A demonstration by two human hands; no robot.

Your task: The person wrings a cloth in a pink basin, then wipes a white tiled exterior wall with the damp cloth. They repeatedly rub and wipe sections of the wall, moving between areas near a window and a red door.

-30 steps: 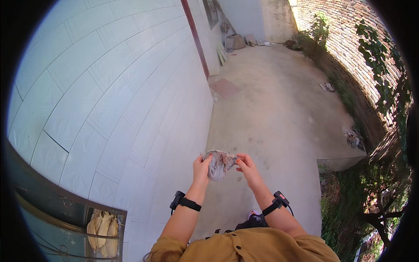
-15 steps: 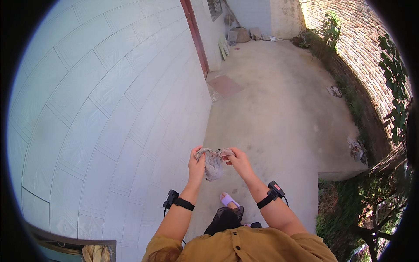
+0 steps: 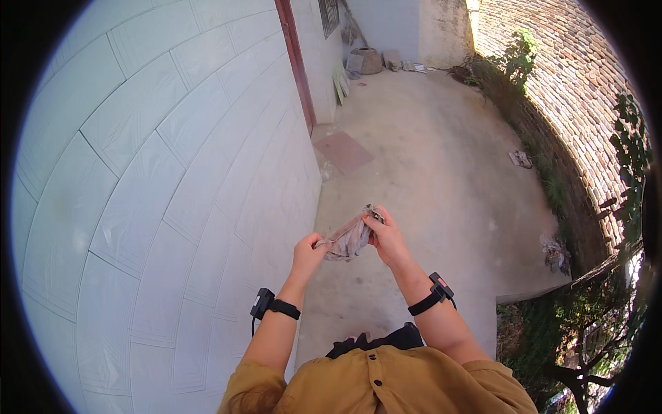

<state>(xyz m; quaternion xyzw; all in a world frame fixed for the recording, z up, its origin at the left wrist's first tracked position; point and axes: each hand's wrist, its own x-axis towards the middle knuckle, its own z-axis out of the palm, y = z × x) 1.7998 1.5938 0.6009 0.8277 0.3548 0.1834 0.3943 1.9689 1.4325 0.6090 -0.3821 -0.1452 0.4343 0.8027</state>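
Note:
A crumpled grey-brown rag [image 3: 350, 238] hangs between both hands at chest height. My left hand [image 3: 308, 252] pinches its lower left corner. My right hand [image 3: 386, 237] grips its upper right end, so the cloth slants up to the right. Each wrist carries a black band with a small device. Below the hands a mustard shirt with buttons fills the lower edge.
A white tiled wall [image 3: 158, 179] runs along the left. A concrete yard [image 3: 441, 165] stretches ahead, with a reddish mat [image 3: 343, 152] by a red door frame [image 3: 295, 65]. A brick wall [image 3: 579, 90] and plants line the right. Clutter lies at the far end.
The view has tilted forward along the yard, and a dark ledge at lower left has left the picture. The hands have pulled the rag out longer, the right end raised.

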